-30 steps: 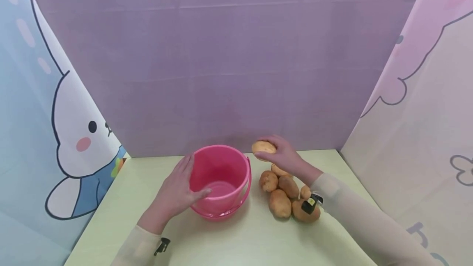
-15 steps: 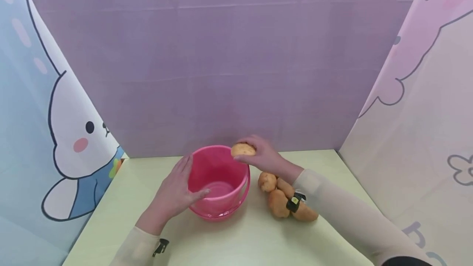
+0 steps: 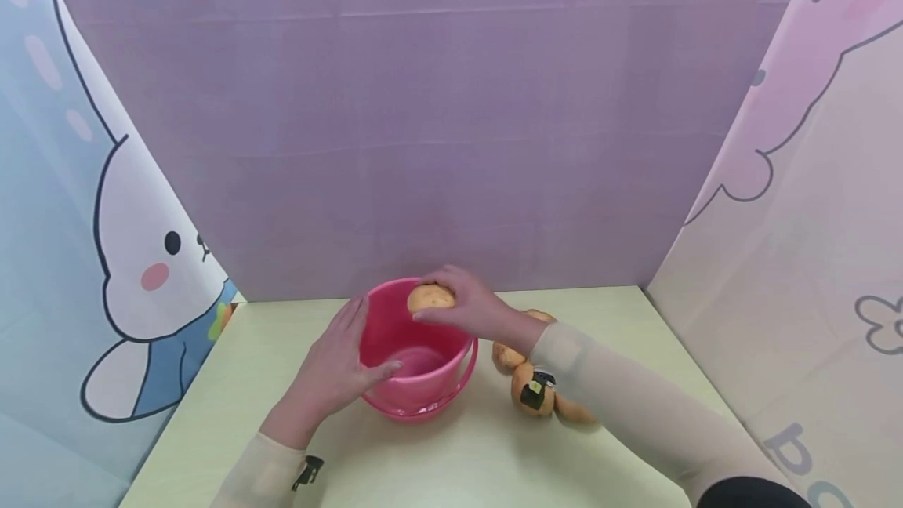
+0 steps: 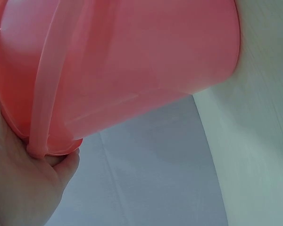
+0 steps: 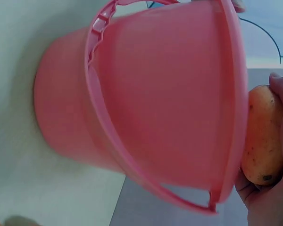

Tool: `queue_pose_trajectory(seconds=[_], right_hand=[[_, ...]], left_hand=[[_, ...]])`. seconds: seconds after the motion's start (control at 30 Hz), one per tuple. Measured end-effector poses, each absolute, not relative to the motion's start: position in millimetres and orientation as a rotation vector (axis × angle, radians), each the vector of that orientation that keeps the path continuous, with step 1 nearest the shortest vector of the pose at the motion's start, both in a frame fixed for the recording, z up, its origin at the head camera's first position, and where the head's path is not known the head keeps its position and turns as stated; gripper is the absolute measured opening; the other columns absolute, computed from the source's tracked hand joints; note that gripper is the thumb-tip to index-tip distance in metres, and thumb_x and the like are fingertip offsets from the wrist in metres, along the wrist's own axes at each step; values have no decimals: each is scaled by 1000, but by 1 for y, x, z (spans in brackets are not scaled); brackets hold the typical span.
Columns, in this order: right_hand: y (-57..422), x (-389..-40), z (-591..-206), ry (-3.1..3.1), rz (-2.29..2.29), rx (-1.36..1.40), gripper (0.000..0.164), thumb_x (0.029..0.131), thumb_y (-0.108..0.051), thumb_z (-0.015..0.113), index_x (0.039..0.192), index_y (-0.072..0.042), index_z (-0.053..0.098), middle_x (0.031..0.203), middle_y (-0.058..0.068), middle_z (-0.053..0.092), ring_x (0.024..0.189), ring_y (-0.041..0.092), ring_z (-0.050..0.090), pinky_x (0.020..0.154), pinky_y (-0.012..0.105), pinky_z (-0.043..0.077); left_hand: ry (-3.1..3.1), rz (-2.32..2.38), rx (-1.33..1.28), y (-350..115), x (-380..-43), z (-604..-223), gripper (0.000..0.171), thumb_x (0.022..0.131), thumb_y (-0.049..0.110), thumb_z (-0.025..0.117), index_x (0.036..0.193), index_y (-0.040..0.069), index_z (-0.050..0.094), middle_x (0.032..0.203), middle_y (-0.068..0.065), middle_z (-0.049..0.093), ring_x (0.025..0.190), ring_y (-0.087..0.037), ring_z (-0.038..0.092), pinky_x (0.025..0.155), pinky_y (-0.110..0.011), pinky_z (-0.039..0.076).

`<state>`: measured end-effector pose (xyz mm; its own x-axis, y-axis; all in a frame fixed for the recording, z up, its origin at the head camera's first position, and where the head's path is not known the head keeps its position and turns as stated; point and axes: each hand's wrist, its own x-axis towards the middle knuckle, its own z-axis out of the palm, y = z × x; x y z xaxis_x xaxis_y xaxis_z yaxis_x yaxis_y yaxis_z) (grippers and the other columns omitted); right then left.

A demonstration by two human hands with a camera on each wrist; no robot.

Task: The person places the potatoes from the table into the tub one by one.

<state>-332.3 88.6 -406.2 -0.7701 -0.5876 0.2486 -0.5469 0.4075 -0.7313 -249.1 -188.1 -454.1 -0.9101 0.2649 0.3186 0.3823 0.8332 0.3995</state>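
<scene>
A pink bucket (image 3: 416,392) stands upright on the table, its handle hanging down at the front right. My left hand (image 3: 335,367) holds it at the left rim, the thumb lying over the opening; in the left wrist view this hand (image 4: 23,183) wraps the rim by the handle's joint. My right hand (image 3: 480,310) grips a pale brown potato (image 3: 431,300) between thumb and fingers, over the bucket's mouth. From the right wrist view the potato (image 5: 263,136) shows right beside the rim. The visible part of the bucket's floor is bare pink.
Several more potatoes (image 3: 506,357) lie in a group right of the bucket, partly covered by the right sleeve (image 3: 621,382). They rest on a pale green table (image 3: 451,469). A purple cloth wall (image 3: 437,139) rises behind, with printed panels on both sides.
My right hand has carried the potato leftward, from above the other potatoes to over the bucket's opening. My left hand has kept its place on the bucket.
</scene>
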Motion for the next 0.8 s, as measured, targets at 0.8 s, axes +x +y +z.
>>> queue_pose_trajectory(seconds=[0.8], right_hand=[[64, -327, -413, 2622, -1168, -1113, 72, 94, -47, 89, 155, -20, 63, 150, 5, 63, 137, 32, 61, 92, 34, 64]], left_hand=[[-2762, -693, -494, -189, -249, -455, 130, 83, 73, 85, 176, 6, 24, 175, -14, 35, 158, -39, 37, 106, -66, 57]])
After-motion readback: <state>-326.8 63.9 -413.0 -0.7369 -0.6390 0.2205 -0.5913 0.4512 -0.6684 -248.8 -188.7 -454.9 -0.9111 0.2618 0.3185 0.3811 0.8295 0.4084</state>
